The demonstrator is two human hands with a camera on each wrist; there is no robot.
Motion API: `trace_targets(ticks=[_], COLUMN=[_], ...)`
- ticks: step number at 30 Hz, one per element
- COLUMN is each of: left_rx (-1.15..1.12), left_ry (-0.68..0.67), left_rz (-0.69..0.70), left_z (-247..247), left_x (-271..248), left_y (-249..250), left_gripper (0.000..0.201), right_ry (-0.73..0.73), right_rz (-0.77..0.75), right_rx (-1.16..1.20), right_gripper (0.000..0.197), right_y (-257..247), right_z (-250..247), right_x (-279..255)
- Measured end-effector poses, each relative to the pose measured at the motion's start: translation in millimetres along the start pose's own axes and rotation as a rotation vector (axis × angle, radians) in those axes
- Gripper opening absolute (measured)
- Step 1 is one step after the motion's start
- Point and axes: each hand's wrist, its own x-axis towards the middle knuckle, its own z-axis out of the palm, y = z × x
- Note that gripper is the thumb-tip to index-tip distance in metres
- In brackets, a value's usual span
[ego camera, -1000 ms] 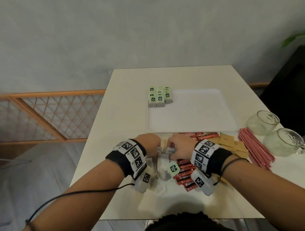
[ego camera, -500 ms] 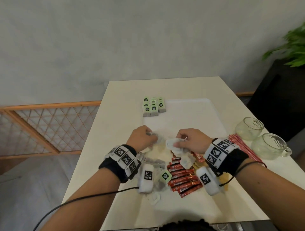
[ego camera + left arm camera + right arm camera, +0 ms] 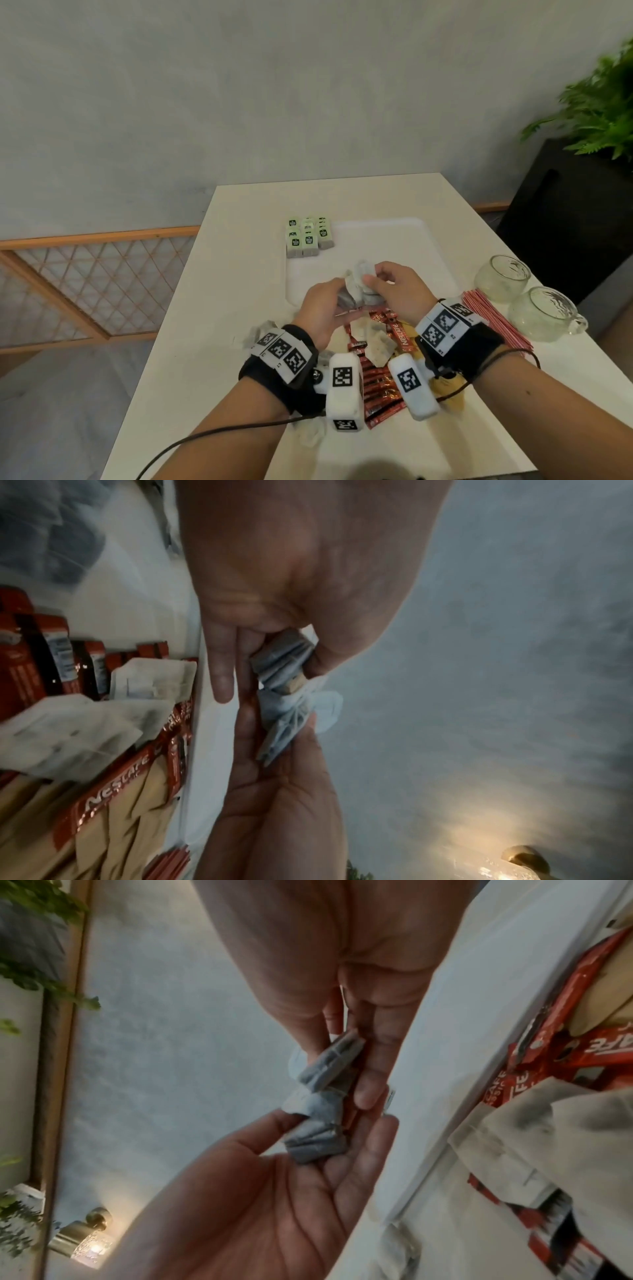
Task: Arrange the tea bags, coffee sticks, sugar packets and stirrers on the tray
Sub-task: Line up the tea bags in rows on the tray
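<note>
Both hands meet over the near edge of the white tray (image 3: pixel 383 240) and hold one bunch of grey-white tea bags (image 3: pixel 358 289) between them. My left hand (image 3: pixel 337 299) pinches a stack of tea bags (image 3: pixel 281 661) between thumb and fingers. My right hand (image 3: pixel 373 284) pinches the other end of the tea bags (image 3: pixel 330 1066). Green-tagged tea bags (image 3: pixel 308 236) stand in rows at the tray's far left corner. Loose tea bags (image 3: pixel 376 342) lie on red coffee sticks (image 3: pixel 380 387) under my wrists. Brown sugar packets (image 3: pixel 130 804) lie beside them. Red stirrers (image 3: pixel 493 318) lie to the right.
Two glass cups (image 3: pixel 501 279) (image 3: pixel 541 318) stand at the table's right edge, past the stirrers. More loose tea bags lie left of my left wrist (image 3: pixel 260 334) and near the front edge (image 3: pixel 311 431). A dark planter with a fern (image 3: pixel 582 212) stands beyond the table.
My hands left the pile at the table's front, moved forward to the tray's near edge and came together on the bunch of tea bags. The head view has tilted up.
</note>
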Motion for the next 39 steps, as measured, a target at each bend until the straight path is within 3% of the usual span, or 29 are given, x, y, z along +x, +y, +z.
trace_targets(ticks=[3,6,11,22,29,34,39], left_rx=[-0.121,-0.064,-0.008,0.001,0.07,0.202,0.217], left_ry=[-0.116,-0.183,-0.172,-0.028,0.166,0.254,0.238], left_rz=[-0.04,-0.033,-0.024,0.072,0.226,0.357,0.382], left_z=[4,3,-2,-10,-20,-18,-15], left_x=[-5,-5,-1,10,18,23,32], left_y=[6,6,7,11,19,27,31], left_gripper=[0.032,0.022,0.02,0.019,0.014,0.015,0.026], right_ry=[0.033,0.054,0.103,0.196,0.26,0.173,0.086], right_rz=[0.013,-0.018,-0.078,-0.015,-0.073,-0.234,-0.301], right_rx=[0.064,0.09,0.12,0.207,0.022,-0.221,-0.208], right_gripper=[0.012,0.012,0.008,0.012,0.011,0.01,0.009], right_y=[-1,-4,-5,-7,-17,-21,-19], right_z=[2,5,8,10,11,21,27], right_x=[1,2,6,26,37,35,47])
